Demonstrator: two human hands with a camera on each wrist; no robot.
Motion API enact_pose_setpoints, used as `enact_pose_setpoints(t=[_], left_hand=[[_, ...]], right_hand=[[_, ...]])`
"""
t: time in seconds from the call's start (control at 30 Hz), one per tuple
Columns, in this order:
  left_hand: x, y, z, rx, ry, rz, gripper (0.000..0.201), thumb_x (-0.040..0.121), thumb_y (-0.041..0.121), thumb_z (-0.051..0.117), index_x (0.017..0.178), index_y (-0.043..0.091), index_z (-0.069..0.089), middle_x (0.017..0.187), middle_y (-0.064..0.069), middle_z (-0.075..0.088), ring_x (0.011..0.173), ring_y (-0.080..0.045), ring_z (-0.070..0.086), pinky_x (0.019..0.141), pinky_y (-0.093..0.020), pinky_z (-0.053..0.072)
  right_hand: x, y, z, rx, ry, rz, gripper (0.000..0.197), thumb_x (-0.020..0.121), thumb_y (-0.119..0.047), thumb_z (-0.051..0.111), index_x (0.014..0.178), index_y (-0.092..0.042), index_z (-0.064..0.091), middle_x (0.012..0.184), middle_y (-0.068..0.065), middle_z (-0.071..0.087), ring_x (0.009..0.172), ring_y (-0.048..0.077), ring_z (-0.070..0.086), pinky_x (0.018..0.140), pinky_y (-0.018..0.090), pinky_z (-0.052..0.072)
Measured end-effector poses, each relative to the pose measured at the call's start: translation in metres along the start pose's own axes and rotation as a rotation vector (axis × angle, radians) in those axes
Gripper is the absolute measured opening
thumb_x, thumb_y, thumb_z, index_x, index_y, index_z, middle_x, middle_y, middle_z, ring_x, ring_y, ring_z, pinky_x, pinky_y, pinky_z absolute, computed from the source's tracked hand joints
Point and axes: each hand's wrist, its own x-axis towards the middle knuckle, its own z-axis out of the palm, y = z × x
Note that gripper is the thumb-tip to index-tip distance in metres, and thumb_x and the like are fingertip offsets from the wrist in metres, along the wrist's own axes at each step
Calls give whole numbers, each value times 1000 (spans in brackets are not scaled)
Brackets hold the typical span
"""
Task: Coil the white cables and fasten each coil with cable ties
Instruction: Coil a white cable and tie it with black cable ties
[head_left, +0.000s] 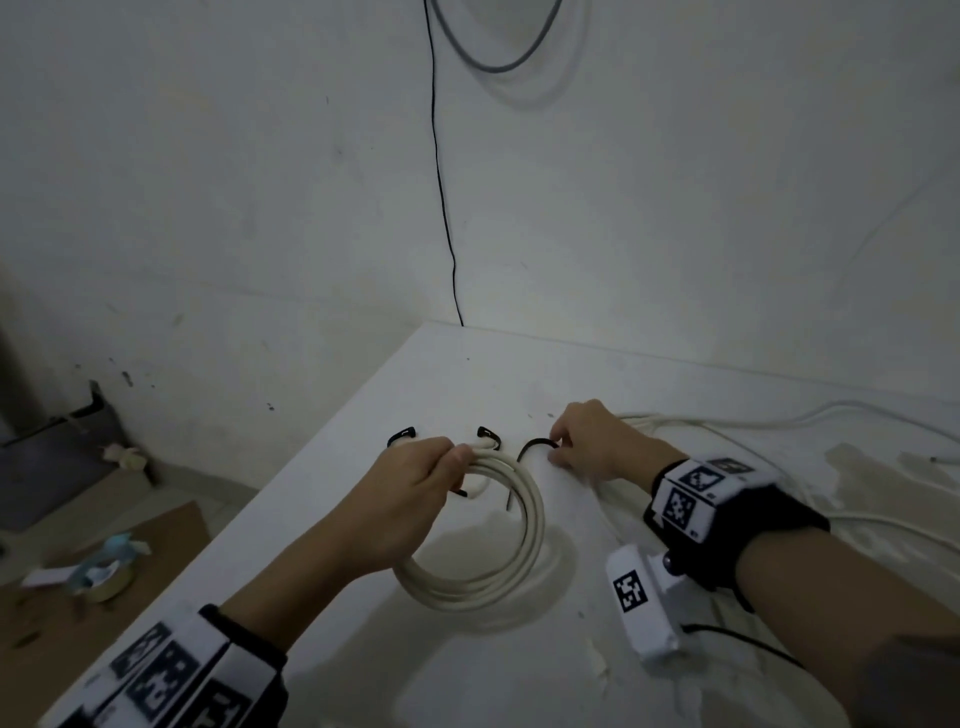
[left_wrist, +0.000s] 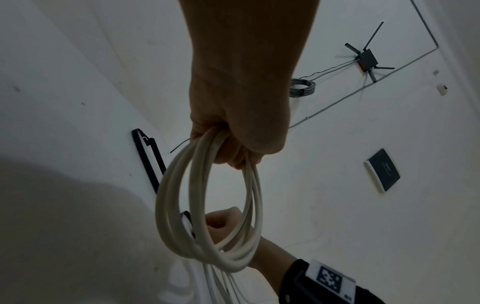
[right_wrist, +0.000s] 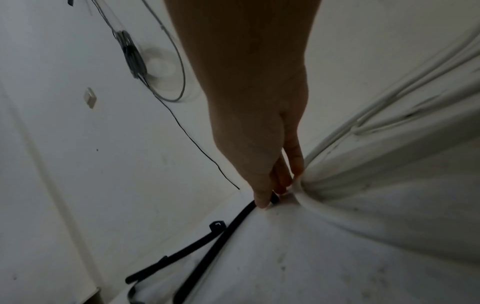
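- The left hand has its grip curled tight round the top of a round coil of thick white cable; seen from the left wrist, several loops hang from the fist.
- In the head view the coil's lower arc lies on the white painted surface.
- The right hand reaches down to the surface just beside the coil, thumb and fingertips pinching one end of a curved black plastic cable tie.
- Two more black cable ties lie on the surface just beyond the left hand, one tucked partly behind the coil.
- Loose white cable trails over the surface behind the right hand.
- A thin black wire hangs down the pale wall.
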Motion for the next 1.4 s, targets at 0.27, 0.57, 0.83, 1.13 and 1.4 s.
enact_pose_setpoints(t=[0.27, 0.57, 0.83, 1.13, 1.4], left_hand=[[8, 6, 2, 35, -56, 37, 35, 99, 32, 33, 73, 17, 51, 64, 4, 48, 47, 0, 41, 50, -15, 34], [22, 46, 27, 275, -105, 242, 36, 98, 40, 28, 77, 16, 45, 64, 2, 50, 56, -10, 42, 55, -24, 33], [18, 73, 47, 318, -127, 339, 41, 97, 42, 26, 87, 12, 52, 66, -1, 53, 56, -12, 44, 53, -26, 32], [22, 92, 49, 396, -108, 355, 34, 99, 37, 28, 67, 26, 31, 57, 5, 40, 50, -11, 35, 50, -26, 27], [23, 105, 59, 557, -139, 348, 34, 100, 39, 24, 78, 16, 37, 60, 3, 42, 52, -12, 37, 49, -26, 28]], right_hand=[[-13, -9, -28, 93, 264, -114, 18, 84, -12, 60, 91, -5, 75, 86, 11, 73, 71, 19, 60, 64, 21, 40], [-71, -35, -82, -181, 380, -335, 28, 91, -21, 51, 82, -1, 68, 83, 11, 63, 76, 25, 58, 67, 29, 39], [-96, -20, -103, -229, 572, -269, 22, 72, 2, 67, 51, 2, 60, 53, 16, 57, 45, 29, 54, 46, 23, 34], [-136, -10, -115, -61, 365, -340, 20, 90, -16, 53, 91, -6, 71, 86, 8, 64, 76, 20, 56, 74, 34, 47], [-160, -4, -121, -83, 221, -357, 22, 95, -14, 44, 95, -7, 64, 97, 7, 58, 87, 21, 54, 82, 33, 45]])
